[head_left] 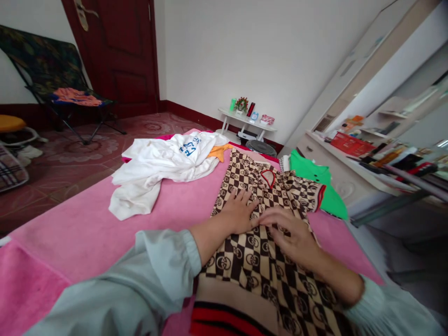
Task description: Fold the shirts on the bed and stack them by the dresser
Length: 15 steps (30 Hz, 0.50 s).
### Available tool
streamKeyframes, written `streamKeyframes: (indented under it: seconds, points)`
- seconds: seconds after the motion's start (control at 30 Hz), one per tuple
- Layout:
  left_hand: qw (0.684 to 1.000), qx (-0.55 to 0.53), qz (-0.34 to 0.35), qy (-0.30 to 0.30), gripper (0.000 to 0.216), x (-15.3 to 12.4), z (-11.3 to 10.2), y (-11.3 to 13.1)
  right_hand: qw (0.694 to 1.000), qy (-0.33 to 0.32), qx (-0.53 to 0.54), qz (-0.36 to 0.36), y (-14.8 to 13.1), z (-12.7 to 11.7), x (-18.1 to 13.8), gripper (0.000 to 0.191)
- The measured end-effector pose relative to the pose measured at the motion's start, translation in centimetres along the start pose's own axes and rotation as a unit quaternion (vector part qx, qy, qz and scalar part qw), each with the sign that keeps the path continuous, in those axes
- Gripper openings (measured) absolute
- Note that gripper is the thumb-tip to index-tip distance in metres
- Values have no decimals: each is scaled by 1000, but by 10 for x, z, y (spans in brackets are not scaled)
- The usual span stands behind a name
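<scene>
A brown-and-beige checkered short-sleeved top [252, 259] lies spread on the pink bed cover [182, 200]. One sleeve with a red-and-black cuff sticks out to the right; the left edge runs straight, and no sleeve shows there. My left hand [240, 213] rests flat on the middle of the top, fingers spread. Close beside its thumb, my right hand [292, 235] has its fingers bent down and drawn together at the cloth, seemingly pinching it. The exact grip under those fingers is partly hidden. Toward me lies a beige band with red and black stripes.
A crumpled white garment [168, 161] with blue print lies left of the top, an orange cloth [220, 151] beside it. Green clothing [311, 175] lies at the right edge. Beyond are a small white table [245, 117], a folding chair [38, 60] and a cluttered dresser [371, 172].
</scene>
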<state>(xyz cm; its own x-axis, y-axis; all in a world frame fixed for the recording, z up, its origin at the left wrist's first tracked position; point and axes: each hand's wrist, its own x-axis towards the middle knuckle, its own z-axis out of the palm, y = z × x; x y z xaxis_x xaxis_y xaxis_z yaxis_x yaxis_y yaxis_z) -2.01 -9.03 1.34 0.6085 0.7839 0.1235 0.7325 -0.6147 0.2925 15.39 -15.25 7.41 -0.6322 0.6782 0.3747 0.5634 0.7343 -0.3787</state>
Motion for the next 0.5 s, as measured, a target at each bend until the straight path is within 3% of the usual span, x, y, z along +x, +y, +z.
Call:
streamKeyframes:
  seconds: [0.1, 0.2, 0.37, 0.5]
  points:
    - [1000, 12, -2, 13, 74, 0, 3, 0, 989, -115, -46, -87, -37, -8, -41, 34]
    - [1000, 18, -2, 12, 75, 0, 4, 0, 967, -194, -85, -139, -63, -9, -57, 46]
    - [999, 26, -11, -15, 76, 1, 0, 3, 969, -170, -110, -142, -86, 3, -59, 34]
    - [996, 22, -25, -87, 76, 5, -10, 5, 978, -125, -111, -127, -89, 7, -65, 19]
